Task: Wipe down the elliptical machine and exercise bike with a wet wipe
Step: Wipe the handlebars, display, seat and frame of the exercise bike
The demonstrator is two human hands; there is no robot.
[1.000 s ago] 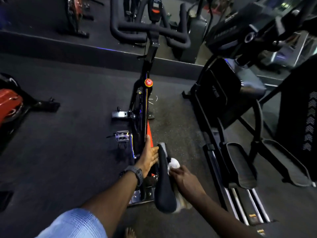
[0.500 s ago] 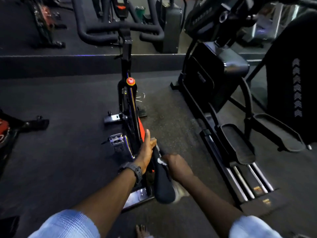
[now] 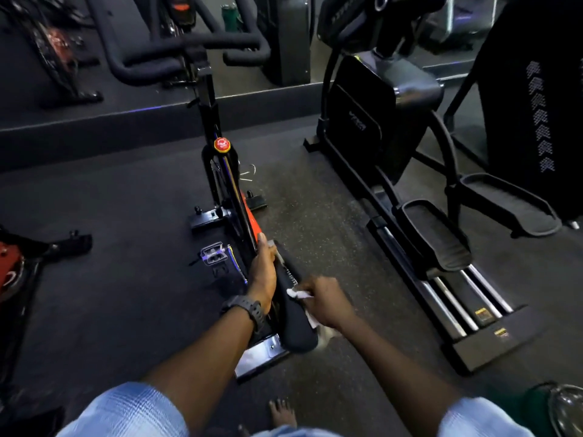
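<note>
We steady the exercise bike's saddle (image 3: 291, 310) with our flat, released left hand (image 3: 263, 272) while our right hand (image 3: 326, 301), grasping the wet wipe (image 3: 298, 293), has slid nearer along its right side, elliptical (image 3: 394, 127) still waiting right.

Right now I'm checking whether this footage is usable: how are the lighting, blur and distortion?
Head view: dim throughout, so the black saddle shows little detail; the white wet wipe in the right hand stands out but looks slightly smeared; wide-angle bending curves the elliptical machine near the edge.
</note>
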